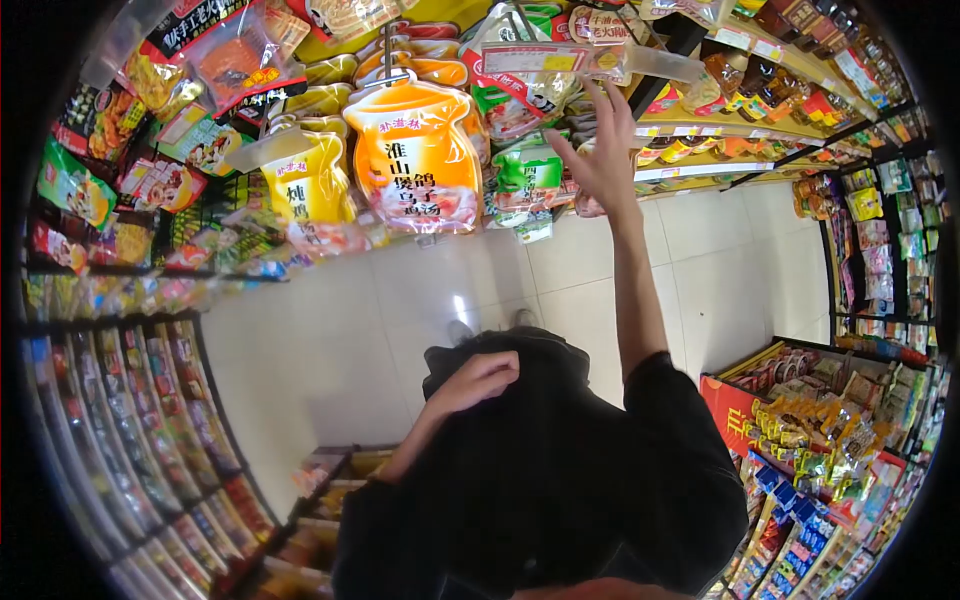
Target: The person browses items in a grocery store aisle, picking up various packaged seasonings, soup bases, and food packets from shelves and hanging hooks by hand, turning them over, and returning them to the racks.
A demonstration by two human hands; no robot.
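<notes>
My right hand [602, 150] is stretched up to the hanging packets, its fingers spread and nothing visible between them. Its fingertips are just below a price tag holder [535, 58]. Left of the hand hangs a green packet [528, 180], and farther left a large orange pouch [415, 155] on a metal hook. Beside that pouch is a yellow pouch [308, 185]. Low in front of my dark clothing, my left hand [480, 380] has its fingers curled together; what they hold, if anything, is hidden.
Shelves of bottles [722, 75] stand at the upper right. A red-sided bin [728, 412] of packaged goods is at the lower right. Tall racks [130, 400] line the left side, and tiled floor [330, 330] lies below the hanging packets.
</notes>
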